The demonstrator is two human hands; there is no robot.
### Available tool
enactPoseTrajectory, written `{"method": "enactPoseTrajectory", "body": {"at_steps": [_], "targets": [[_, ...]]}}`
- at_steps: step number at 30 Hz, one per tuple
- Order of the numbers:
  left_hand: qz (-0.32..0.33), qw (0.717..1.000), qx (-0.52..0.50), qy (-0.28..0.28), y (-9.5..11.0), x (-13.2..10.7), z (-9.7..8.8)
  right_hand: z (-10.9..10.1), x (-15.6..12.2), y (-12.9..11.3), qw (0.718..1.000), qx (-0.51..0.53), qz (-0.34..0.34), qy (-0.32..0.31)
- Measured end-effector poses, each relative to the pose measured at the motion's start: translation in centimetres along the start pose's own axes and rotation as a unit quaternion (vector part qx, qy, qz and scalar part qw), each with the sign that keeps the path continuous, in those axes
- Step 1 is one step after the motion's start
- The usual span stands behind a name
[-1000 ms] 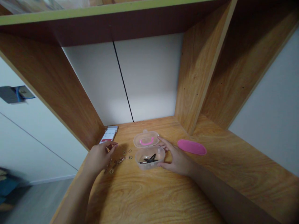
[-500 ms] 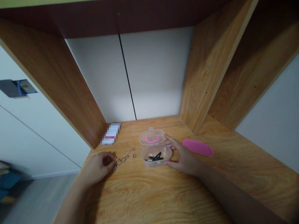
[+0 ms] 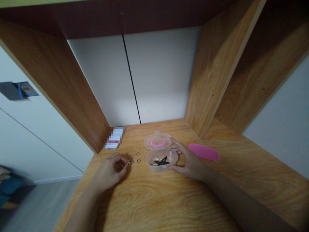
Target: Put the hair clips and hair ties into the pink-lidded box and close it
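Observation:
A clear oval plastic box stands on the wooden desk, its lid with a pink handle folded back behind it. Inside lie black hair clips and a few pale or metallic pieces. My right hand grips the box at its right end, thumb in front and fingers behind. To the left of the box, my left hand has its fingers curled around a cluster of small hair ties on the desk; its fingertips partly hide them. Two dark hair ties lie loose between the cluster and the box.
To the right of the box lies a pink oval tray. A phone-like flat object, its face blurred, rests by the left wooden panel. Another upright panel stands at the right, with a white back wall between.
My left hand has moved right and its fingers now cover more of the hair tie cluster. My right hand stays on the box.

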State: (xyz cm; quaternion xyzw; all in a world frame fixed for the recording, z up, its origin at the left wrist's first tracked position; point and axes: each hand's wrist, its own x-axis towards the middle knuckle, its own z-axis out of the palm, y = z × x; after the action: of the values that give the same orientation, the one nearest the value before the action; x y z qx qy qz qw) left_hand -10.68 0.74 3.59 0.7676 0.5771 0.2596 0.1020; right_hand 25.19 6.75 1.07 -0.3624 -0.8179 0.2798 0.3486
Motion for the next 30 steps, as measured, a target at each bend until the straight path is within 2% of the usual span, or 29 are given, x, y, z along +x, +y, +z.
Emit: {"method": "enactPoseTrajectory", "body": {"at_steps": [6,12,19,24,27,30], "targets": [[0.009,1.0,0.009,-0.014,-0.5,0.1,1.0,-0.1,0.0,-0.2,1.0,-0.012,0.01,-0.003],[-0.018,1.0,0.017,-0.01,-0.3,0.0,1.1,-0.1,0.1,-0.3,1.0,-0.008,-0.004,-0.002],[0.002,0.999,-0.02,0.043,0.0,-0.2,0.1,-0.2,0.1,-0.7,1.0,-0.007,-0.004,0.0],[0.005,0.995,-0.076,0.064,-0.3,-0.3,-0.1,-0.2,0.0,-0.4,1.0,-0.014,0.001,0.0],[-0.029,0.987,-0.136,0.076,-1.0,-0.4,0.4,-0.2,0.0,-0.4,1.0,-0.015,-0.001,-0.001],[-0.07,0.968,-0.226,0.086,-1.5,-0.4,1.1,-0.3,0.1,-0.7,1.0,-0.012,-0.002,-0.003]]}}
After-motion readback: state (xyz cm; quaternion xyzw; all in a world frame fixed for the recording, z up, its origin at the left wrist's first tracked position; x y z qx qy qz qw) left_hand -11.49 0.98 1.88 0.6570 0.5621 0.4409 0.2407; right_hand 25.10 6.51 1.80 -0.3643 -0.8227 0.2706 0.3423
